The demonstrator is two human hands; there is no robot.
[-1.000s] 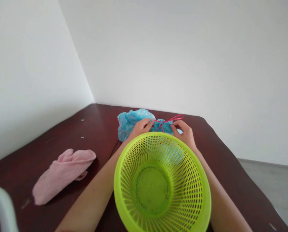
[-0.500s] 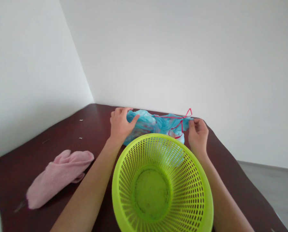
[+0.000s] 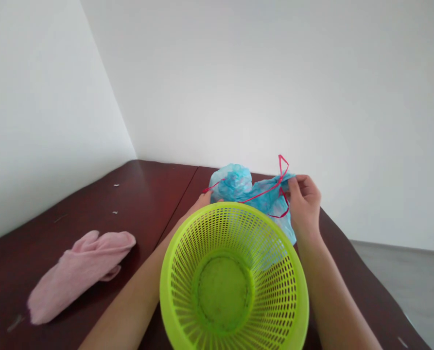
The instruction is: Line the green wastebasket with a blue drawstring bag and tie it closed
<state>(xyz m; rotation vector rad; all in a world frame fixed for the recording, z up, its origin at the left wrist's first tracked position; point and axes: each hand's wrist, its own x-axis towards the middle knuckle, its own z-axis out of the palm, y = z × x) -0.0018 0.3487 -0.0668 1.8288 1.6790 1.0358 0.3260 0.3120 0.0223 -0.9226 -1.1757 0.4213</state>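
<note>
A crumpled blue plastic drawstring bag with a thin red drawstring lies behind the green basket, near the wall. My right hand pinches the bag's right end between thumb and fingers, and a red loop stands up beside it. At the bag's left side is my left hand, its fingers closed on the bag's edge by the red string; the basket rim hides part of this hand. The empty lime-green plastic basket, with slotted walls, sits between my forearms.
A folded pink cloth lies on the dark red-brown table, left of my left forearm. Small white scraps dot the table's left part. White walls meet at the far left corner, and grey floor shows at right.
My left hand has moved right and nearer, now partly behind the basket rim. The bag's left part has bunched into a rounded heap, while my right hand still holds its end.
</note>
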